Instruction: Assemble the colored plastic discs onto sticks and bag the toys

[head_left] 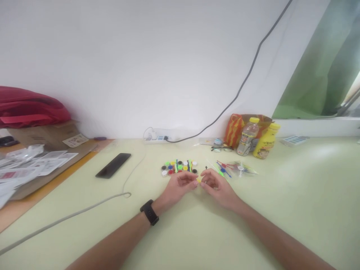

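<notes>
My left hand point(181, 185) and my right hand point(216, 186) meet over the middle of the table. Between their fingertips is a small yellow piece point(198, 180), pinched from both sides and partly covered by the fingers. Its exact kind is too small to make out. Just beyond my left hand lies a group of small round coloured caps point(170, 167), in white, black, red, blue, green and yellow, with thin coloured strips among them. Past my right hand are loose thin plastic sticks point(225, 168) in red, blue, green and white.
A black phone point(113, 165) and a grey cable point(84, 207) lie to the left. Papers point(36, 165) and a cardboard box point(47, 137) stand farther left. Glasses point(222, 149), a clear bottle point(248, 137), a yellow bottle point(266, 142) and a power strip point(155, 140) are near the wall.
</notes>
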### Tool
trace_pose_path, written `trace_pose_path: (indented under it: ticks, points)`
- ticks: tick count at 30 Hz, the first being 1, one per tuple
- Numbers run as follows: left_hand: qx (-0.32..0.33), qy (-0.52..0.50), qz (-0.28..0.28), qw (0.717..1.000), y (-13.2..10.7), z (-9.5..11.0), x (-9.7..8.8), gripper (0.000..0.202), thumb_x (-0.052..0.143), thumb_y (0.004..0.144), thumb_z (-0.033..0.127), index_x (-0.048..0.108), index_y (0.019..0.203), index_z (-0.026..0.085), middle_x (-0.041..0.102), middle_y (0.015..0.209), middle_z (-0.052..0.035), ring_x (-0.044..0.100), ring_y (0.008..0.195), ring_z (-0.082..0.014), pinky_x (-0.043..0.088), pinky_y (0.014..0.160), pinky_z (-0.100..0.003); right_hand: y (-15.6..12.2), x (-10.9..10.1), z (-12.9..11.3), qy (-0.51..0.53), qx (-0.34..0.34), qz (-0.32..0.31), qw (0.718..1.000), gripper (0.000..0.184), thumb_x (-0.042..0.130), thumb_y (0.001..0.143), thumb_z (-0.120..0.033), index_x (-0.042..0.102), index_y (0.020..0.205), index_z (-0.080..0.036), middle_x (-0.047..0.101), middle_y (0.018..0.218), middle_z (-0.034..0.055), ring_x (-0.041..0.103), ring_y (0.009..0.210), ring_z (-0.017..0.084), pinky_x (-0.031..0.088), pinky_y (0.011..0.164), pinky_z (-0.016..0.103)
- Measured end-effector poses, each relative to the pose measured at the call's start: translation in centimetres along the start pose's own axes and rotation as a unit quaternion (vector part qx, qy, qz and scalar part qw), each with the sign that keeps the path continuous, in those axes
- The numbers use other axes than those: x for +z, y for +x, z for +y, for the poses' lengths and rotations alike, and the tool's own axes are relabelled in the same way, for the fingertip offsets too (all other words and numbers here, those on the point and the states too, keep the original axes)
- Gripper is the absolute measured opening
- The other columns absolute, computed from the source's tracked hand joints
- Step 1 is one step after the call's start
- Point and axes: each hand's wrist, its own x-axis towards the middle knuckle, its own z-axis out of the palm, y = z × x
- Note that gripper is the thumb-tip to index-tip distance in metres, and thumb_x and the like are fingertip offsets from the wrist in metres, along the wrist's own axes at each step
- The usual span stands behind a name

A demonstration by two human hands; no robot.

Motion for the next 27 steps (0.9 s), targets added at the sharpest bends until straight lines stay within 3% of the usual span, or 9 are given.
trace_pose_path:
  ticks: [3, 8, 11, 13, 15, 17, 19, 24, 27]
  points:
    - [-0.009, -0.006, 0.017, 1.0, 0.1, -0.3, -0.1, 0.04, 0.079, 0.082, 0.041, 0.071, 0.113, 0.017, 0.072, 0.096, -0.0081, 0.068, 0.088, -0.0201, 0.056, 0.083, -0.034, -0.1, -0.1, 0.0, 0.01, 0.0, 0.015, 1.0, 0.045, 0.062, 0.09, -0.049, 0.049, 0.125, -0.025, 0.059, 0.086, 0.0004, 0.051, 0.064, 0.013, 0.042, 0.058, 0.027]
    - [-0.02, -0.014, 0.034, 0.999, 0.3, -0.5, -0.1, 0.038, 0.081, 0.08, 0.041, 0.073, 0.106, 0.015, 0.071, 0.096, -0.0083, 0.068, 0.087, -0.0197, 0.056, 0.085, -0.035, -0.1, 0.1, -0.6, 0.125, 0.032, 0.067, 0.989, 0.072, 0.058, 0.092, -0.052, 0.022, 0.151, -0.033, 0.051, 0.084, -0.0036, 0.037, 0.054, 0.01, 0.033, 0.051, 0.025]
    - [-0.025, -0.015, 0.027, 0.999, 0.3, -0.5, -0.1, 0.037, 0.081, 0.079, 0.041, 0.073, 0.105, 0.015, 0.072, 0.096, -0.0083, 0.068, 0.086, -0.0196, 0.057, 0.084, -0.036, 0.1, -0.1, -0.9, 0.156, 0.06, 0.114, 0.979, 0.065, 0.055, 0.092, -0.056, 0.033, 0.147, -0.031, 0.051, 0.082, -0.0028, 0.035, 0.053, 0.01, 0.031, 0.05, 0.025]
    - [-0.028, -0.011, 0.022, 0.999, 0.2, -0.5, -0.1, 0.037, 0.081, 0.079, 0.041, 0.073, 0.104, 0.015, 0.072, 0.096, -0.0087, 0.068, 0.085, -0.0196, 0.056, 0.084, -0.036, 0.2, -0.5, -1.0, 0.161, 0.08, 0.101, 0.979, 0.049, 0.051, 0.091, -0.061, 0.056, 0.125, -0.026, 0.051, 0.078, -0.002, 0.033, 0.052, 0.01, 0.029, 0.049, 0.025]
    - [-0.026, -0.012, 0.019, 0.999, 0.2, -0.5, -0.1, 0.038, 0.081, 0.079, 0.041, 0.073, 0.104, 0.015, 0.071, 0.097, -0.0089, 0.068, 0.085, -0.0198, 0.056, 0.083, -0.036, 0.1, -1.0, -1.2, 0.172, 0.095, 0.035, 0.98, 0.052, 0.043, 0.093, -0.066, 0.064, 0.081, -0.02, 0.044, 0.065, -0.0013, 0.032, 0.051, 0.011, 0.03, 0.048, 0.026]
    - [-0.023, -0.016, 0.018, 0.999, 0.2, -0.5, -0.1, 0.038, 0.081, 0.079, 0.042, 0.072, 0.104, 0.015, 0.071, 0.097, -0.0089, 0.068, 0.086, -0.0198, 0.056, 0.083, -0.036, 0.0, -1.3, -1.4, 0.182, 0.094, -0.024, 0.978, 0.066, 0.036, 0.094, -0.067, 0.046, 0.05, -0.02, 0.033, 0.056, -0.0011, 0.031, 0.051, 0.012, 0.032, 0.05, 0.028]
    - [-0.023, -0.016, 0.019, 0.999, 0.2, -0.6, -0.1, 0.038, 0.082, 0.078, 0.042, 0.073, 0.103, 0.015, 0.071, 0.097, -0.0089, 0.068, 0.086, -0.0201, 0.057, 0.084, -0.037, -0.1, -1.5, -1.6, 0.18, 0.075, -0.034, 0.98, 0.068, 0.038, 0.094, -0.065, 0.035, 0.044, -0.02, 0.03, 0.055, -0.0012, 0.031, 0.052, 0.012, 0.033, 0.052, 0.03]
    - [-0.019, -0.008, 0.017, 1.0, 0.2, -0.7, -0.2, 0.037, 0.081, 0.079, 0.041, 0.072, 0.103, 0.015, 0.071, 0.098, -0.0095, 0.068, 0.09, -0.0218, 0.057, 0.085, -0.037, 0.1, -0.7, -1.1, 0.133, 0.062, -0.001, 0.989, 0.038, 0.067, 0.085, -0.056, 0.052, 0.078, -0.021, 0.046, 0.064, -0.0047, 0.033, 0.051, 0.009, 0.027, 0.049, 0.025]
    - [-0.011, -0.004, 0.01, 1.0, 0.1, -0.6, -0.2, 0.034, 0.079, 0.082, 0.04, 0.071, 0.104, 0.015, 0.071, 0.101, -0.0095, 0.068, 0.092, -0.0215, 0.056, 0.086, -0.035, 0.3, -0.2, -0.5, 0.111, 0.07, -0.001, 0.991, 0.041, 0.07, 0.083, -0.056, 0.051, 0.102, -0.025, 0.058, 0.08, -0.003, 0.04, 0.052, 0.009, 0.032, 0.048, 0.023]
